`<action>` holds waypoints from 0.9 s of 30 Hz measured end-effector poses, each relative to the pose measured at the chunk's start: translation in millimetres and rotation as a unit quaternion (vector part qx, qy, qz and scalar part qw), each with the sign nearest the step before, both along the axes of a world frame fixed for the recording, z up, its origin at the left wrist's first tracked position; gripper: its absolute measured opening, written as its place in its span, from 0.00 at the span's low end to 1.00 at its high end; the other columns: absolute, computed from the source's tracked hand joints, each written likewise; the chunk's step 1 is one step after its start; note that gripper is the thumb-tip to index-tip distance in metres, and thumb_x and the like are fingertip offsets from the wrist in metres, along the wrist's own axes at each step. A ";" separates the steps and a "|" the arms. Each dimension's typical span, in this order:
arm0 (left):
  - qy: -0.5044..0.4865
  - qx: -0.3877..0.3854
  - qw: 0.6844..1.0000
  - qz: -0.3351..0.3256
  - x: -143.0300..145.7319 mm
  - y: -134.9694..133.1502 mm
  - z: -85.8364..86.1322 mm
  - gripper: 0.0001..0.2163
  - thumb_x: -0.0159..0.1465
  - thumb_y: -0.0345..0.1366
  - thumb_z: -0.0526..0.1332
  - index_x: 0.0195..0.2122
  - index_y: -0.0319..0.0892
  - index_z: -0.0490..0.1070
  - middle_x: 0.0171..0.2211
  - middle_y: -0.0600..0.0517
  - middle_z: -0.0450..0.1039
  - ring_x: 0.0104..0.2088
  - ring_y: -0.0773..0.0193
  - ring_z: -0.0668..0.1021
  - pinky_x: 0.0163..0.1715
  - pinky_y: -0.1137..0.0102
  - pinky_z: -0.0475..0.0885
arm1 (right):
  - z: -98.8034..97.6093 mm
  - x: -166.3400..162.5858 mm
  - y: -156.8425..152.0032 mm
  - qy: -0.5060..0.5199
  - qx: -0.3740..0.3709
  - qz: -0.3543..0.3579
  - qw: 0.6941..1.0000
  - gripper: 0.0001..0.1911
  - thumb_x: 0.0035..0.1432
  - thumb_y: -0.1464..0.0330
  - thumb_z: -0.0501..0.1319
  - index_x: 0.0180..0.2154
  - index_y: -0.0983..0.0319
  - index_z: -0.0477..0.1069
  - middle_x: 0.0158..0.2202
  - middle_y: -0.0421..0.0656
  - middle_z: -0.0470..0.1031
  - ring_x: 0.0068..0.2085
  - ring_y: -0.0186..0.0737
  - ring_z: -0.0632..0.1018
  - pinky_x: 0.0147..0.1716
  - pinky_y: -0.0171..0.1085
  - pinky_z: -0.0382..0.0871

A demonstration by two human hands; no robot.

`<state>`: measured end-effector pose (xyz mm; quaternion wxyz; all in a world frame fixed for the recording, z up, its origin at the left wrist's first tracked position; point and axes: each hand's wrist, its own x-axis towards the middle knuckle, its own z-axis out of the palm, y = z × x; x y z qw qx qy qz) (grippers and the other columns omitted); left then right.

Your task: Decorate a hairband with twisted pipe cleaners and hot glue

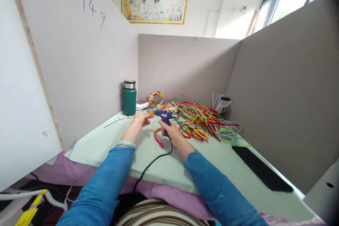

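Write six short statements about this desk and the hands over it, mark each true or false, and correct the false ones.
1. The right hand holds the glue gun. True.
2. The left hand grips the glue gun too. False: it pinches a small orange piece by the nozzle.
3. The green bottle stands to the left of the glue gun. True.
4. The green bottle lies on its side. False: it is upright.
5. Pipe cleaners of many colours lie in a heap. True.
6. The pipe cleaners lie to the left of both hands. False: they lie to the right.
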<state>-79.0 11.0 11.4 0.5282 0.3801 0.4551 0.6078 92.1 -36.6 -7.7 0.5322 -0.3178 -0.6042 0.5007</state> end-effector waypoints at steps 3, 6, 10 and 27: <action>-0.002 0.002 1.000 0.000 -0.3 0.5 -0.2 0.08 0.51 0.29 0.66 0.32 0.35 0.72 0.29 0.48 0.77 0.15 0.76 0.69 0.20 0.76 0.69 | -1.8 -1.9 0.5 -0.029 -0.009 -0.022 0.999 0.18 0.48 0.53 0.62 0.27 0.61 0.63 0.18 0.34 0.63 0.17 0.28 0.62 0.17 0.31 0.57; -0.005 0.005 1.000 0.001 -0.7 1.9 -0.9 0.07 0.51 0.29 0.65 0.32 0.35 0.72 0.28 0.48 0.77 0.15 0.76 0.68 0.20 0.76 0.69 | -3.2 -2.9 1.3 -0.053 -0.005 -0.034 0.998 0.19 0.48 0.52 0.61 0.29 0.61 0.64 0.18 0.34 0.63 0.18 0.28 0.63 0.16 0.30 0.57; -0.004 0.010 1.000 -0.006 -0.5 3.0 -1.6 0.08 0.50 0.29 0.66 0.32 0.36 0.72 0.28 0.48 0.77 0.15 0.76 0.68 0.19 0.76 0.68 | -4.0 -2.0 2.2 -0.099 0.014 -0.075 0.992 0.20 0.49 0.51 0.60 0.32 0.62 0.66 0.19 0.36 0.65 0.19 0.30 0.66 0.18 0.30 0.58; 0.043 0.009 0.998 0.036 2.3 4.1 -0.9 0.06 0.53 0.29 0.65 0.32 0.34 0.72 0.30 0.46 0.77 0.14 0.75 0.68 0.19 0.74 0.69 | -8.1 -1.4 6.6 -0.154 0.060 -0.094 0.982 0.21 0.52 0.51 0.57 0.32 0.63 0.66 0.18 0.35 0.65 0.18 0.30 0.66 0.19 0.31 0.59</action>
